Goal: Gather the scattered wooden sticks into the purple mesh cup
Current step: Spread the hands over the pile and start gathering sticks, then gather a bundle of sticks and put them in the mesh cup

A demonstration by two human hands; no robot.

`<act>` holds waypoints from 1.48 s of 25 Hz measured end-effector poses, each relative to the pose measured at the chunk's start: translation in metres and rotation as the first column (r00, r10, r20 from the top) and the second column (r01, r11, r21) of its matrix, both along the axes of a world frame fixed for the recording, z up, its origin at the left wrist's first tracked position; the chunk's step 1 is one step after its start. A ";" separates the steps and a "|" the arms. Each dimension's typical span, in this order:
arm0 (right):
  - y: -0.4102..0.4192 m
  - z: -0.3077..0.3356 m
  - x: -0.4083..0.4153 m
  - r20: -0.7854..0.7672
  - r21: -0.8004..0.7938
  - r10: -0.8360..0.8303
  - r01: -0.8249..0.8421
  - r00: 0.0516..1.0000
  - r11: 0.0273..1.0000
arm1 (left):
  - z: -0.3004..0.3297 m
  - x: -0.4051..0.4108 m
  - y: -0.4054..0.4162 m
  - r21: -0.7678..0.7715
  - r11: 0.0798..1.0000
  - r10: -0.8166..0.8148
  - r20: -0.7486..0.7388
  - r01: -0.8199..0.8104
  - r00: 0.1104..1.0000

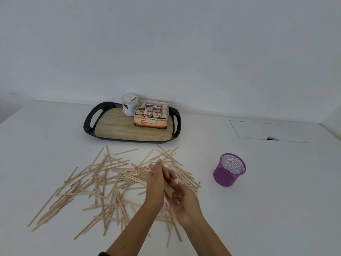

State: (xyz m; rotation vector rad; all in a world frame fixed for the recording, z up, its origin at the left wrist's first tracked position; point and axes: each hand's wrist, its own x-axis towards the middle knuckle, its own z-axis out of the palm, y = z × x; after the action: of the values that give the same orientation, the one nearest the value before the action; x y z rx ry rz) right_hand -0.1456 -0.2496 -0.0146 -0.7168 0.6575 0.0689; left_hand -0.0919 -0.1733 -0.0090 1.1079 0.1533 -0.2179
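Wooden sticks [103, 183]: thin, flat stirrer-like strips strewn criss-cross over the white worktop [258, 209], filling the lower left and centre of the frame; many overlap.
Handling, as I judge it: very light and stiff, likely to slide on the smooth surface and fan out of a loose grip; thin enough to snap if bent hard.
Where to hold: around the middle of a small bunch, all lying the same way, so the ends stay level for dropping in.
Purple mesh cup [229, 169]: upright at centre right, well apart from the pile, mouth open; no sticks visible inside.
Left hand [156, 182]: at centre frame over the heap, fingers curled around a few sticks, though motion blur hides how many.
Right hand [181, 200]: just beside the left, palm up and fingers spread, cradling the same bunch from below; not closed.
Tray [88, 122]: black-rimmed, upper centre, carrying a ginger tea box [150, 121] and a white tub [129, 104]; not part of the job.
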 end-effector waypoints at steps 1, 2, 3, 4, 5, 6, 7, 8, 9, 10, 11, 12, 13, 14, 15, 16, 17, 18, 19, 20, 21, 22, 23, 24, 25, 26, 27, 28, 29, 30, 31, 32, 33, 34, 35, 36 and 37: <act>-0.006 0.001 -0.002 0.019 -0.076 0.021 -0.020 1.000 0.997 | -0.002 0.002 0.003 -0.027 0.999 0.019 -0.004 -0.019 1.000; -0.010 0.002 -0.003 0.050 -0.150 0.067 -0.059 0.996 0.987 | -0.004 0.004 0.005 -0.050 0.998 0.031 -0.001 -0.031 1.000; -0.014 0.005 -0.005 0.080 -0.212 0.121 -0.102 0.989 0.972 | -0.005 0.004 0.006 -0.062 0.997 0.036 0.004 -0.035 0.999; -0.017 0.007 -0.006 0.105 -0.265 0.172 -0.139 0.979 0.954 | -0.006 0.005 0.006 -0.073 0.997 0.036 0.003 -0.035 0.999; -0.020 0.007 -0.007 0.121 -0.317 0.208 -0.161 0.971 0.935 | -0.008 0.005 0.006 -0.086 0.996 0.033 -0.006 -0.034 0.999; -0.021 0.006 -0.007 0.138 -0.357 0.220 -0.159 0.966 0.920 | -0.009 0.006 0.005 -0.104 0.994 0.027 -0.023 -0.029 0.999; -0.022 0.006 -0.006 0.148 -0.391 0.214 -0.141 0.966 0.910 | -0.012 0.006 0.004 -0.122 0.992 0.019 -0.034 -0.023 0.999; -0.022 0.006 -0.005 0.162 -0.410 0.191 -0.110 0.968 0.905 | -0.015 0.006 0.003 -0.135 0.991 0.012 -0.040 -0.017 0.999; -0.022 0.006 -0.003 0.169 -0.421 0.166 -0.081 0.972 0.904 | -0.017 0.005 0.002 -0.145 0.989 0.002 -0.041 -0.008 0.999; -0.023 0.007 -0.002 0.176 -0.417 0.142 -0.057 0.974 0.907 | -0.019 0.004 0.002 -0.149 0.989 -0.015 -0.042 0.008 0.999; -0.024 0.008 -0.001 0.177 -0.406 0.121 -0.040 0.977 0.913 | -0.021 0.003 0.001 -0.141 0.990 -0.036 -0.042 0.030 0.998; -0.025 0.007 0.000 0.174 -0.395 0.108 -0.031 0.979 0.918 | -0.024 0.002 0.000 -0.124 0.991 -0.056 -0.041 0.050 0.998; -0.027 0.007 0.000 0.163 -0.393 0.107 -0.035 0.981 0.919 | -0.026 0.001 -0.002 -0.101 0.993 -0.072 -0.036 0.068 0.997; -0.030 0.007 0.000 0.151 -0.399 0.114 -0.045 0.982 0.916 | -0.027 0.000 -0.002 -0.078 0.993 -0.089 -0.029 0.086 0.996; -0.033 0.008 0.000 0.142 -0.413 0.125 -0.056 0.982 0.909 | -0.028 -0.001 -0.003 -0.051 0.993 -0.108 -0.016 0.107 0.994; -0.037 0.011 0.001 0.143 -0.437 0.131 -0.056 0.981 0.898 | -0.028 -0.002 -0.003 -0.007 0.992 -0.128 0.010 0.128 0.992; -0.043 0.017 0.003 0.151 -0.475 0.128 -0.041 0.980 0.879 | -0.029 -0.003 -0.002 0.075 0.985 -0.162 0.061 0.157 0.985; -0.051 0.025 0.005 0.167 -0.536 0.120 -0.012 0.979 0.844 | -0.029 -0.004 -0.001 0.212 0.957 -0.227 0.121 0.198 0.966; -0.062 0.035 0.009 0.181 -0.632 0.113 0.028 0.977 0.775 | -0.030 -0.005 0.000 0.395 0.888 -0.324 0.171 0.236 0.931; -0.076 0.047 0.013 0.187 -0.755 0.112 0.069 0.976 0.653 | -0.033 -0.005 0.001 0.592 0.771 -0.425 0.206 0.234 0.881; -0.092 0.061 0.017 0.180 -0.873 0.115 0.105 0.977 0.476 | -0.037 -0.003 0.001 0.773 0.606 -0.528 0.213 0.189 0.822; -0.110 0.076 0.019 0.177 -0.950 0.114 0.139 0.978 0.281 | -0.043 0.000 0.002 0.914 0.395 -0.610 0.188 0.090 0.770; -0.127 0.092 0.021 0.180 -0.980 0.110 0.169 0.977 0.105 | -0.050 0.002 0.002 0.982 0.188 -0.647 0.149 -0.033 0.748; -0.145 0.105 0.022 0.177 -0.983 0.110 0.182 0.978 -0.039 | -0.057 0.004 0.002 0.992 0.033 -0.651 0.116 -0.124 0.750; -0.161 0.116 0.023 0.154 -0.971 0.112 0.172 0.982 -0.164 | -0.063 0.006 0.002 0.984 -0.062 -0.639 0.090 -0.168 0.764; -0.176 0.125 0.025 0.105 -0.950 0.122 0.136 0.987 -0.283 | -0.069 0.006 0.002 0.977 -0.120 -0.624 0.062 -0.174 0.779; -0.189 0.129 0.028 0.027 -0.915 0.136 0.079 0.990 -0.395 | -0.075 0.006 0.002 0.973 -0.164 -0.611 0.030 -0.163 0.791; -0.200 0.130 0.032 -0.068 -0.874 0.150 0.014 0.986 -0.485 | -0.081 0.005 0.002 0.968 -0.195 -0.602 0.009 -0.158 0.798; -0.207 0.128 0.037 -0.165 -0.836 0.155 -0.055 0.974 -0.545 | -0.086 0.005 0.002 0.964 -0.210 -0.595 0.005 -0.161 0.803; -0.212 0.123 0.043 -0.258 -0.802 0.151 -0.124 0.954 -0.584 | -0.091 0.004 0.003 0.965 -0.201 -0.590 0.017 -0.167 0.807; -0.214 0.117 0.048 -0.341 -0.767 0.144 -0.187 0.929 -0.614 | -0.093 0.003 0.003 0.969 -0.178 -0.584 0.037 -0.173 0.811; -0.214 0.108 0.054 -0.411 -0.729 0.139 -0.234 0.901 -0.643 | -0.095 0.003 0.003 0.971 -0.157 -0.579 0.058 -0.181 0.813; -0.213 0.100 0.058 -0.472 -0.691 0.137 -0.269 0.871 -0.671 | -0.096 0.002 0.003 0.972 -0.141 -0.578 0.075 -0.190 0.812; -0.212 0.092 0.062 -0.529 -0.652 0.134 -0.301 0.838 -0.696 | -0.096 0.002 0.003 0.972 -0.127 -0.579 0.091 -0.200 0.810; -0.211 0.085 0.064 -0.581 -0.619 0.129 -0.333 0.804 -0.711 | -0.096 0.002 0.003 0.972 -0.113 -0.578 0.105 -0.207 0.809; -0.210 0.080 0.067 -0.621 -0.598 0.126 -0.363 0.774 -0.714 | -0.096 0.002 0.003 0.972 -0.103 -0.577 0.114 -0.210 0.809; -0.210 0.075 0.069 -0.649 -0.589 0.127 -0.390 0.750 -0.708 | -0.096 0.001 0.003 0.973 -0.096 -0.575 0.117 -0.209 0.810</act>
State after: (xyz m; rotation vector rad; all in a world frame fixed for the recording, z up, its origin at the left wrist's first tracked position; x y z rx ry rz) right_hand -0.0769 -0.4597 0.0608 -3.1190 0.3003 0.2284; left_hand -0.0905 -0.1701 -0.1053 2.8056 -0.5375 0.0169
